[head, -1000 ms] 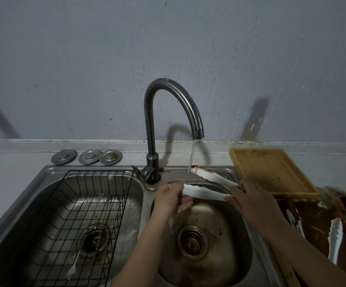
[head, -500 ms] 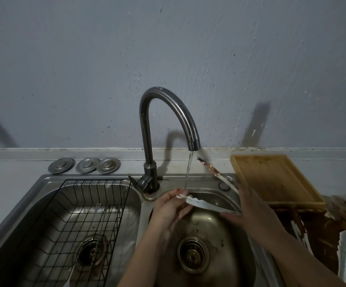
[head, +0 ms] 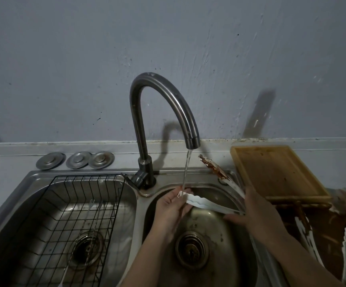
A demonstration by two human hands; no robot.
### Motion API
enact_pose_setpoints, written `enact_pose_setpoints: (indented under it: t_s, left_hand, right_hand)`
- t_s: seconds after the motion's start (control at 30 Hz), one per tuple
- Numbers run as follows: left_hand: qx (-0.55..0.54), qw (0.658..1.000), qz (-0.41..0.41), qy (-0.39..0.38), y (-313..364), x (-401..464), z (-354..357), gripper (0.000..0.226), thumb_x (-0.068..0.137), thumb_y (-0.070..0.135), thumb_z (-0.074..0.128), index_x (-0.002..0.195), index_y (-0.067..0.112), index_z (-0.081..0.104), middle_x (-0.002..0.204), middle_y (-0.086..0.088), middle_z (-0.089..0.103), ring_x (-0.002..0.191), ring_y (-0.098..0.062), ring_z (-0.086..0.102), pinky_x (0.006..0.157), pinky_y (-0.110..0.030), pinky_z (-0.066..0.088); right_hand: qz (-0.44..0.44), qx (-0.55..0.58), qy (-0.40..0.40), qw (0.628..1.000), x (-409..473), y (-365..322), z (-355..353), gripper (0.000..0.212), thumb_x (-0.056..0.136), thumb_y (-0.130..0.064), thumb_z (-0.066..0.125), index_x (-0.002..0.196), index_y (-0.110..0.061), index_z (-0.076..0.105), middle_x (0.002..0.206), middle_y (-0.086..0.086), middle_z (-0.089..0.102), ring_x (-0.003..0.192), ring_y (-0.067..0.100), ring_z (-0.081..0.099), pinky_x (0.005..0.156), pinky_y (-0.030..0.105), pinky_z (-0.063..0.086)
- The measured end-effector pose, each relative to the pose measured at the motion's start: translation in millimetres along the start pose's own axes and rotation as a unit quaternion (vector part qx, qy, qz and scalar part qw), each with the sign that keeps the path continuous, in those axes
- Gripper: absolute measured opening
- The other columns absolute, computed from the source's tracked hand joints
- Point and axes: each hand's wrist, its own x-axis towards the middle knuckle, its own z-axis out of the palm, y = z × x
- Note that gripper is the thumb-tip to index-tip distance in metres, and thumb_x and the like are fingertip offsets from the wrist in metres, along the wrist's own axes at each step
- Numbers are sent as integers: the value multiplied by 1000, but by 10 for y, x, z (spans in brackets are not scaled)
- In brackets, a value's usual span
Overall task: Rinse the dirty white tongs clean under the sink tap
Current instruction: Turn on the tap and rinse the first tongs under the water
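Right hand (head: 259, 214) gripped white tongs (head: 205, 203) at hinge end; left hand (head: 171, 206) pinched lower arm tip under tap (head: 163, 112) stream, over right basin (head: 215, 224). Upper arm, brown-crusted, stood clear of water. Best: rub tip clean, then swing crusted arm into stream.

brushed metal tap (head: 163, 112), wooden tray (head: 275, 172)

one view only: head-worn wide-angle camera, looking forward and down from close above the double sink (head: 33, 177), facing the wall-side tap (head: 163, 104); edges bend outward.
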Motion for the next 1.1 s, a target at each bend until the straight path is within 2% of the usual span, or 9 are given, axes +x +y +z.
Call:
enact_pose_setpoints:
  t_s: [0.1,0.2,0.27,0.4,0.57,0.73,0.83,0.97,1.1]
  left_hand:
    - [7,1000,-8,-14,-91,-45,-41,22,88,0,56,107,3,68,109,-17,70,105,-29,66,97,-42,50]
    - [80,997,9,-20,-95,-132,-125,26,85,-5,58,77,12,75,82,-10,76,76,-18,73,70,-28,59]
    - [131,991,19,-14,-64,-168,-177,20,83,-6,61,80,9,74,79,-11,76,72,-18,72,66,-26,59]
    - [205,977,59,12,-14,-176,-247,14,76,-2,71,79,11,74,86,-17,75,83,-28,70,80,-40,57]
    - [177,981,47,65,-36,-159,-195,13,80,-5,66,73,4,71,64,-12,70,52,-14,65,51,-22,53]
    - [200,974,100,30,-56,-158,-111,28,90,-2,53,74,9,74,66,-5,71,56,-9,65,54,-18,51]
    - [196,972,129,19,-15,-161,-73,22,88,-4,53,78,5,70,58,-10,60,48,-10,56,54,-20,48]
    - [188,973,121,48,35,-106,-79,11,85,-3,61,76,4,65,54,-7,61,44,-13,58,45,-19,48]
    - [233,968,87,34,83,-114,-63,26,92,6,52,68,5,64,51,-5,63,37,-9,57,41,-20,49]
  right_hand:
    - [-5,-12,5,1000,-26,35,-49,62,62,-49,77,101,-23,37,98,-4,59,91,16,63,73,28,51]
    - [-18,-48,3,999,-71,58,-87,61,63,-51,76,100,-24,35,98,-4,58,87,13,61,71,25,49]
    - [-32,-63,1,998,-106,54,-85,60,65,-52,74,100,-24,34,101,-3,59,88,13,61,72,24,48]
    - [-45,-63,-11,997,-144,11,-73,58,67,-51,73,96,-28,28,105,-4,58,92,11,59,70,19,40]
    - [-43,-72,-33,996,-153,10,-87,57,68,-51,72,94,-28,27,100,-6,56,83,8,54,60,15,37]
    - [-37,-78,-12,996,-147,-16,-88,54,71,-50,71,97,-25,31,104,-2,59,92,14,60,70,22,44]
    - [-37,-74,-5,997,-144,-24,-79,52,73,-50,69,94,-26,28,105,-2,59,92,13,60,68,20,40]
    - [-39,-29,10,999,-143,-25,-53,54,69,-49,72,97,-22,35,102,-1,60,88,13,59,71,22,48]
    - [-35,-8,25,999,-118,-53,-22,57,67,-47,75,101,-17,40,101,1,60,88,15,61,73,26,51]
